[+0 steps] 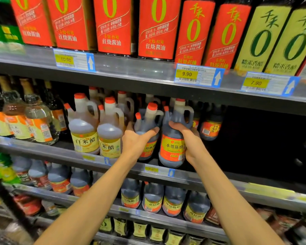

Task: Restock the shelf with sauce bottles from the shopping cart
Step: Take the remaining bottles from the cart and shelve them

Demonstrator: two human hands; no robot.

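2 dark vinegar jugs at middle shelf (pixel 193 175) edge: left jug (pixel 147 128) gripped by left hand (pixel 137 140), right jug (pixel 173 138) by right hand (pixel 187 138). Bases possibly unseated; best slid back upright, labels forward.

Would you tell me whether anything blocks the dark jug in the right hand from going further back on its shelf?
Nothing visible blocks it: the dark jug held by the right hand sits at the shelf edge, with dark open space to its right.
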